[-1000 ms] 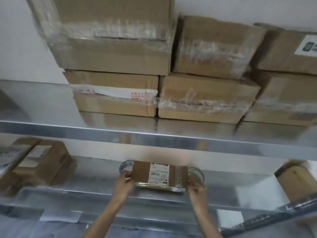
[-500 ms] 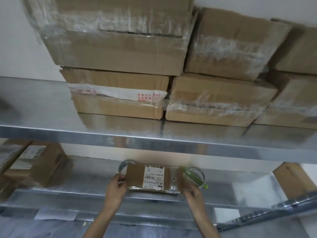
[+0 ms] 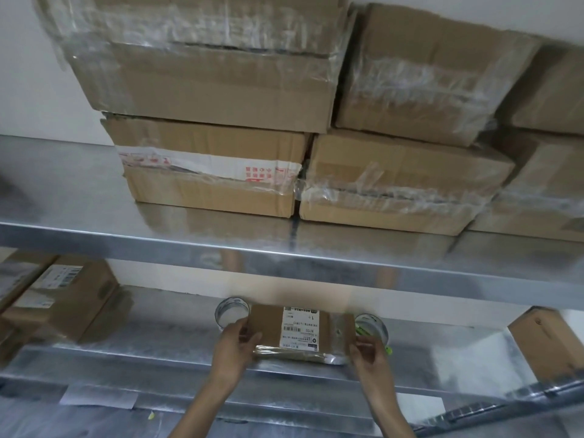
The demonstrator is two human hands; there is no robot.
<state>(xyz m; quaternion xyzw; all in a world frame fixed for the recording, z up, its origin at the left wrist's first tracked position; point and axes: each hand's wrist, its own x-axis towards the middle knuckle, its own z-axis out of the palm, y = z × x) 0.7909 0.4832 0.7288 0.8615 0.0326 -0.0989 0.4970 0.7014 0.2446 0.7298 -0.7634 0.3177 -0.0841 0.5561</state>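
A small brown cardboard parcel (image 3: 268, 331) with a white shipping label lies on the lower steel shelf (image 3: 158, 352), near its front edge. My left hand (image 3: 235, 346) holds the parcel's left end, thumb on top. At the right end, my right hand (image 3: 368, 354) touches the parcel's corner with curled fingers. Clear tape wraps the parcel's front side.
Two rolls of clear tape (image 3: 230, 314) (image 3: 374, 327) stand behind the parcel. Taped cartons (image 3: 208, 184) are stacked two high on the upper shelf (image 3: 126, 238). More boxes sit at the lower shelf's left (image 3: 63, 298) and right (image 3: 543, 346).
The view has tilted up slightly. Both hands stay at the parcel's ends, and the parcel sits a little lower and nearer the shelf's front edge.
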